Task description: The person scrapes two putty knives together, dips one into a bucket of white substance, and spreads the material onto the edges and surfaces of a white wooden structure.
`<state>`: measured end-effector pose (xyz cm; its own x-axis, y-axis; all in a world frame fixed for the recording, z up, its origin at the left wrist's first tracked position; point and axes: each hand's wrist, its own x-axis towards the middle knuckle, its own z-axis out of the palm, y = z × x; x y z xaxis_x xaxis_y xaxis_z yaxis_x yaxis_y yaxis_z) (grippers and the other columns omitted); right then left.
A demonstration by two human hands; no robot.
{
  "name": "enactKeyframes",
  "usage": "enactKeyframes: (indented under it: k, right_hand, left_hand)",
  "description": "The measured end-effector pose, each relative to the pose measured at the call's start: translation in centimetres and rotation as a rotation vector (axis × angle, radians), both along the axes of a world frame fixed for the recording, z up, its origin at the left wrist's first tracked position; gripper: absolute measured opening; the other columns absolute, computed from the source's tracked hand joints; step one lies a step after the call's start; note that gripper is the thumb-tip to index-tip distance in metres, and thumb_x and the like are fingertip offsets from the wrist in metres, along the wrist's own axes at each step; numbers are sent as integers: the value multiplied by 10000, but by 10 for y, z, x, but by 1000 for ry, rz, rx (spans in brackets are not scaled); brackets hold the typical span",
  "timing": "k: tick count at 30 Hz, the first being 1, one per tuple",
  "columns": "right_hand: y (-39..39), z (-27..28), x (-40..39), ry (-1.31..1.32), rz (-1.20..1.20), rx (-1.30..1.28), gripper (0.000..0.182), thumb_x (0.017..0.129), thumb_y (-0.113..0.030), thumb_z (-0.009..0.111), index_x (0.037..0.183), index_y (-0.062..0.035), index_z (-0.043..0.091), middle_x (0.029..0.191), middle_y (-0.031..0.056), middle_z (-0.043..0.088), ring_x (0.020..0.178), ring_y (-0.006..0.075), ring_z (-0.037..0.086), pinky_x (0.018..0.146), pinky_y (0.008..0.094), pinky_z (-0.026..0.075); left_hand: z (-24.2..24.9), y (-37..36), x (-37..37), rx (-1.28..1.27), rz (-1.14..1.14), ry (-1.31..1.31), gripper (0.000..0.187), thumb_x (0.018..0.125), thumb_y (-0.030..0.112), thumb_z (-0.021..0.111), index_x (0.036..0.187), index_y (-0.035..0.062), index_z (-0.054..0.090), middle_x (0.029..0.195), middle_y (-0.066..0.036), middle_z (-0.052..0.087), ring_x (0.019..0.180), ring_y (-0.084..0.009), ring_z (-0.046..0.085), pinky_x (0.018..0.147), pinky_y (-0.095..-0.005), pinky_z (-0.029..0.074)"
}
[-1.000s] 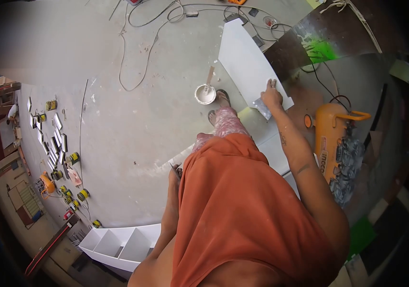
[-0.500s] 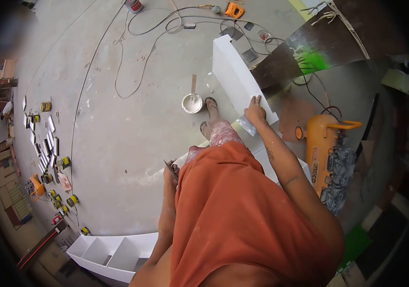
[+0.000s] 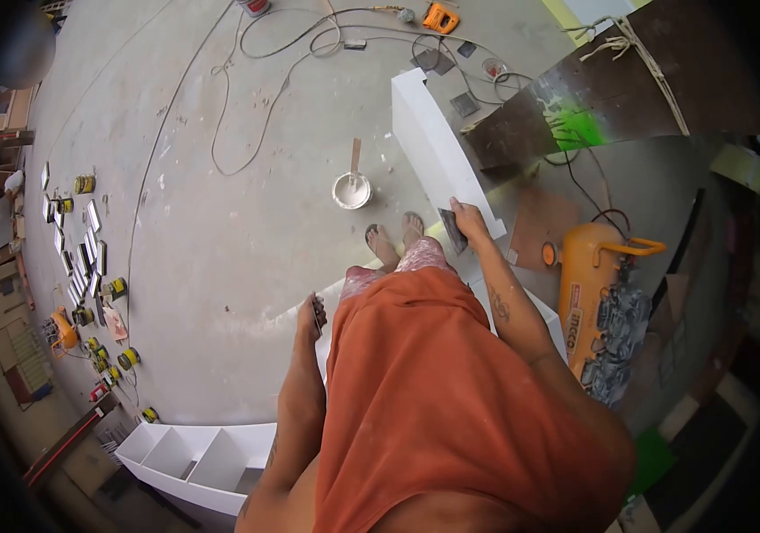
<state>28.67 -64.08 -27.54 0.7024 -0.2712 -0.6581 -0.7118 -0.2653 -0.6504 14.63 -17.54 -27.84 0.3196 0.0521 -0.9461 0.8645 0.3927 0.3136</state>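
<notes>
My right hand (image 3: 471, 218) is closed on a wide, flat putty knife (image 3: 453, 231), its dark blade hanging beside the near end of a long white panel unit (image 3: 433, 142). At my left side, my left hand (image 3: 311, 316) is closed around a thin scraper seen nearly edge-on, mostly hidden by the fingers. Ahead of my feet, a round tub (image 3: 338, 201) holds white paste, with a flat stick (image 3: 356, 156) standing in it.
An orange air compressor (image 3: 580, 302) stands to my right by a dark board (image 3: 522, 124). Behind my left arm lies a white shelf unit (image 3: 193, 462) with compartments. Hoses (image 3: 265, 160) cross the floor ahead. Several tins (image 3: 85, 185) and pale strips (image 3: 94, 216) lie left.
My right hand has moved slightly down and left from the panel, turning the putty knife's blade. My left hand has risen a little. My feet now stand side by side.
</notes>
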Motion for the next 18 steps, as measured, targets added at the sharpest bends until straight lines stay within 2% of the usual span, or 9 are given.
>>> enactKeyframes:
  k: [4, 6, 7, 8, 10, 12, 14, 16, 18]
  right_hand:
    - [-31, -11, 0, 92, -135, 242, 385, 974, -350, 625, 1105, 11, 647, 964, 67, 675, 901, 150, 596, 852, 296, 469]
    - [-48, -22, -5, -187, -228, 548, 343, 951, -241, 664, 1190, 2, 625, 1045, 97, 661, 977, 184, 596, 885, 333, 473]
    - [-58, -21, -3, -220, -258, 476, 356, 926, -135, 681, 1243, -2, 586, 1093, 102, 654, 1005, 190, 602, 905, 327, 472]
    - [-66, -17, -2, -216, -262, 475, 356, 926, -135, 681, 1243, -2, 586, 1093, 102, 654, 1005, 190, 602, 905, 327, 472]
    - [-74, -8, 0, -337, -324, 18, 341, 932, -140, 664, 1234, -1, 590, 1118, 117, 654, 1029, 211, 606, 911, 339, 471]
    - [-86, -53, -6, -355, -363, -68, 334, 922, -136, 661, 1220, 1, 599, 1143, 156, 658, 1051, 263, 624, 920, 358, 473]
    - [-88, -65, -3, -324, -367, -280, 309, 910, -151, 675, 1169, 9, 625, 1110, 204, 674, 1015, 320, 652, 895, 386, 489]
    - [-84, -56, 7, -311, -368, -285, 302, 902, -162, 685, 1142, 14, 636, 1079, 219, 681, 988, 345, 662, 880, 403, 498]
    - [-81, -45, 19, -305, -365, -290, 296, 894, -172, 695, 1116, 18, 647, 1047, 234, 688, 961, 370, 671, 865, 421, 506]
  left_hand:
    - [5, -39, 69, 260, -181, -135, 338, 983, 431, 539, 837, 131, 589, 555, 52, 416, 428, -94, 381, 412, -269, 287]
    - [23, -71, 94, 325, -207, -190, 337, 987, 417, 534, 845, 119, 599, 555, 44, 415, 425, -101, 382, 411, -275, 294]
    - [39, -92, 108, 322, -287, -304, 336, 992, 391, 530, 860, 95, 615, 584, 32, 446, 466, -103, 407, 449, -276, 329]
    - [52, -111, 115, 317, -370, -416, 336, 997, 365, 527, 874, 70, 632, 613, 20, 477, 507, -105, 432, 487, -277, 365]
    - [71, -138, 117, 285, -502, -438, 331, 993, 333, 532, 886, 44, 653, 679, 2, 519, 601, -102, 448, 566, -286, 378]
    - [69, -146, 113, 255, -632, -460, 328, 989, 302, 538, 898, 18, 675, 746, -16, 561, 695, -100, 463, 645, -294, 391]
    - [60, -139, 102, 261, -547, -450, 341, 992, 306, 535, 909, 10, 682, 738, -18, 571, 698, -90, 459, 664, -285, 398]
    - [63, -122, 88, 344, -537, -439, 342, 1001, 326, 522, 912, 31, 672, 702, 0, 544, 608, -82, 453, 576, -274, 400]
    - [54, -95, 67, 192, -215, -184, 302, 1004, 331, 513, 926, 68, 640, 648, 30, 479, 495, -74, 404, 449, -255, 331]
